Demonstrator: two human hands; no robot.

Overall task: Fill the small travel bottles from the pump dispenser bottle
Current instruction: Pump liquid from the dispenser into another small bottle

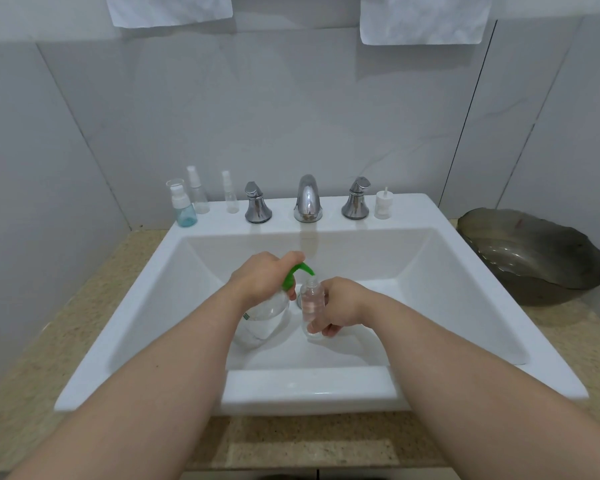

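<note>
Head view, and I'm watching the left hand wrapped round the neck of the clear plastic pump dispenser bottle, fingers curled tight, one finger lying over its green pump head. The right hand is clamped on the small clear uncapped travel bottle, thumb and fingers pinching its lower half, the bottle upright. How full it is, I can't tell. The green spout tip sits just above the little bottle's open mouth; touching or not, I can't make out.

Both bottles are over the basin of the white rectangular ceramic sink, near the drain.

On the back ledge, from the left:
- a blue-tinted pump bottle
- two clear spray bottles
- the chrome faucet, between its two chrome handles
- a loose white pump cap at the right

A dark glass bowl sits on the speckled beige counter to the right. Two white towels hang on the wall above.
</note>
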